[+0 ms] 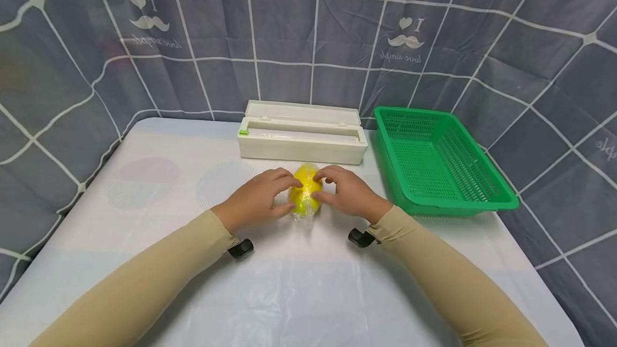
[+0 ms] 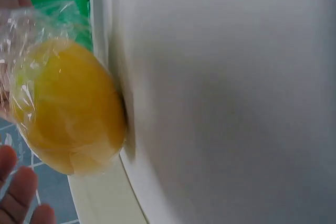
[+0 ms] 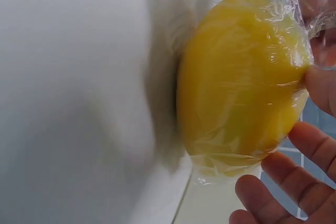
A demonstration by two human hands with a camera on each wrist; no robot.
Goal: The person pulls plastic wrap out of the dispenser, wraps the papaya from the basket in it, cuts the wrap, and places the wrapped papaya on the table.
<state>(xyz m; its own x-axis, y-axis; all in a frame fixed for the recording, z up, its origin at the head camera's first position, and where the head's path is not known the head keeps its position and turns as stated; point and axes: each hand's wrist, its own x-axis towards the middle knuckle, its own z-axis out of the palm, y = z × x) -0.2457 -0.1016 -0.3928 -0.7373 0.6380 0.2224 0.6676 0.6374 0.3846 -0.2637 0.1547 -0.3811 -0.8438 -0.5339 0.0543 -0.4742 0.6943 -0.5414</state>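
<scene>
A smooth, oval yellow fruit [image 1: 305, 193] wrapped in clear cling film lies on the table between both hands, with loose film bunched at its near end. My right hand [image 1: 354, 191] holds it from the right. In the right wrist view, its thumb [image 3: 321, 88] rests on the film and curved fingers [image 3: 299, 182] reach the fruit's edge. The left hand [image 1: 260, 197] curves loosely at the left side, index fingertip at the top of the fruit. In the left wrist view, several of its fingers [image 2: 21, 192] stand apart from the wrapped fruit [image 2: 73, 108].
Just behind the fruit stands a long white cling film box [image 1: 301, 150], its lid [image 1: 303, 111] raised and a green slider at its left end. A green plastic basket [image 1: 458, 205] sits at the right. Grey checked curtains [image 1: 284, 25] surround the white table [image 1: 289, 293].
</scene>
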